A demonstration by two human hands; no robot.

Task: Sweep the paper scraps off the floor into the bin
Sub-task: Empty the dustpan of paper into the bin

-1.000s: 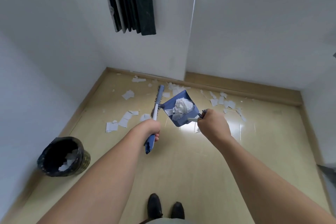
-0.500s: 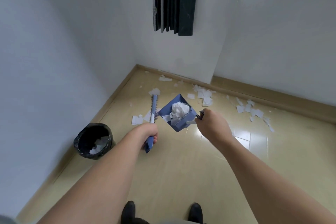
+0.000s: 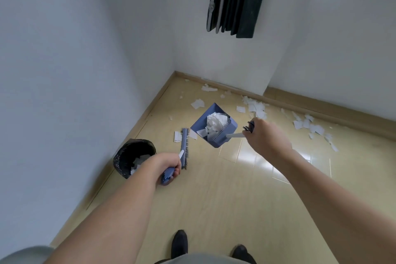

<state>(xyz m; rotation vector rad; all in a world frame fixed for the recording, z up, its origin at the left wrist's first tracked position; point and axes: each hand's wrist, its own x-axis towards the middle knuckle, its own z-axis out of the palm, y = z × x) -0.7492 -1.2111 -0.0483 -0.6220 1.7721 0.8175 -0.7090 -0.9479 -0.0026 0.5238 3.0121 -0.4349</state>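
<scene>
Crumpled white paper scraps [image 3: 216,123] heaped in angular blue plastic dustpan [image 3: 211,133], right hand [image 3: 264,136] fingers gripping handle, left hand [image 3: 166,164] fingers clutching bristled brush [image 3: 183,146]

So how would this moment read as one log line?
left hand: brush | right hand: loaded dustpan, lifted | bin: left, part-filled | scraps: remain

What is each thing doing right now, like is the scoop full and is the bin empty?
dustpan: lifted off the floor, paper piled inside
brush: held up, not sweeping
bin: upright by the wall, open, some paper inside
paper scraps: many scattered on the floor
left hand: closed on the brush handle
right hand: closed on the dustpan handle
</scene>
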